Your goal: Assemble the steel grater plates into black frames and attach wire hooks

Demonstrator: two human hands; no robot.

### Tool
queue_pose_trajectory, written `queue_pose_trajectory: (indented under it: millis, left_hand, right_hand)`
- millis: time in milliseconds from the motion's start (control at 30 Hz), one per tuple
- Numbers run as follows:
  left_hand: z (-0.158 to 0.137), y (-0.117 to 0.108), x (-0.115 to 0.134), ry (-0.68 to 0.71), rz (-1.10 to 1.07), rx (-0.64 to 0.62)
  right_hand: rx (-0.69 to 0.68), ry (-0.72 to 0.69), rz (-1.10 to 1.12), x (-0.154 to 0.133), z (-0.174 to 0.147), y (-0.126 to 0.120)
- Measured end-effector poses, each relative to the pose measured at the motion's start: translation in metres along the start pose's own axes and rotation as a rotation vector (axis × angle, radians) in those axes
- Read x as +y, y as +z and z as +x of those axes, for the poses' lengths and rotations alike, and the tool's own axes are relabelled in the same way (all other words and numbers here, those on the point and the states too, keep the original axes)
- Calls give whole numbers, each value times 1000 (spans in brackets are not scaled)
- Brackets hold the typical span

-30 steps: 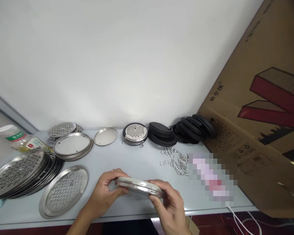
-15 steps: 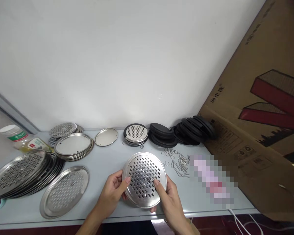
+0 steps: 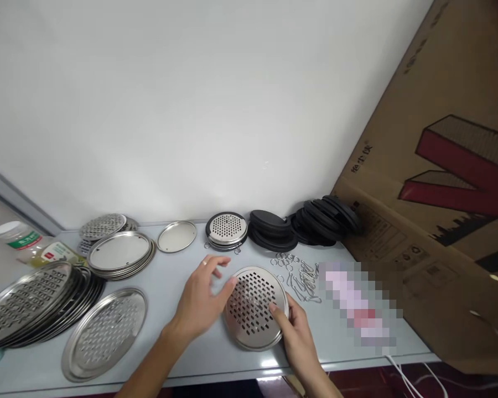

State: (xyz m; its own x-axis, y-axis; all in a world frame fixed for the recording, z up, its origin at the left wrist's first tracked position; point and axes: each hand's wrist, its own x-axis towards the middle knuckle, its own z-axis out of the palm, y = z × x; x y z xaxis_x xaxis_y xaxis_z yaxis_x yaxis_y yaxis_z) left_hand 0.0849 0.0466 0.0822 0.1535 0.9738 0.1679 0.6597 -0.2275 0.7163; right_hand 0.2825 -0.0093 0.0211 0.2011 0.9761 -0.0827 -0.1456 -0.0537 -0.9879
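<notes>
Forearms point(image 3: 151, 367) run off the bottom edge of the frame, and I see the hands beyond them. At lower centre, my feed shows the right hand point(image 3: 301, 334) gripping a perforated metal disc point(image 3: 255, 312), thumb on its face, the other fingers mostly hidden underneath. The left hand point(image 3: 201, 298) is spread fairly wide beside the disc's left edge; whether its thumb touches the rim I can't tell. At lower left lies a loose perforated plate point(image 3: 108, 331), and beside it a stack of grater plates point(image 3: 29, 298) is cut off by the frame's left side. Right of centre, coarse pixels blot out a pinkish item point(image 3: 352, 304) next to tangled metal clips point(image 3: 307, 279). At middle left I make out a white-capped jar point(image 3: 19, 237) and a labelled bottle point(image 3: 60, 253), yellowish inside, their outlines muddled together. Farther back, a printed carton point(image 3: 398, 138) leaves the frame at right.
</notes>
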Motion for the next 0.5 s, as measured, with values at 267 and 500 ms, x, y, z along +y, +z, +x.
queue_pose_trajectory:
  millis: [267, 500]
  left_hand:
    - [110, 53, 57, 458, 452, -55]
    - [156, 88, 59, 521, 601, -84]
  right_hand:
    - [-59, -89, -150, 13, 0, 4]
    - [-52, -97, -161, 20, 2, 2]
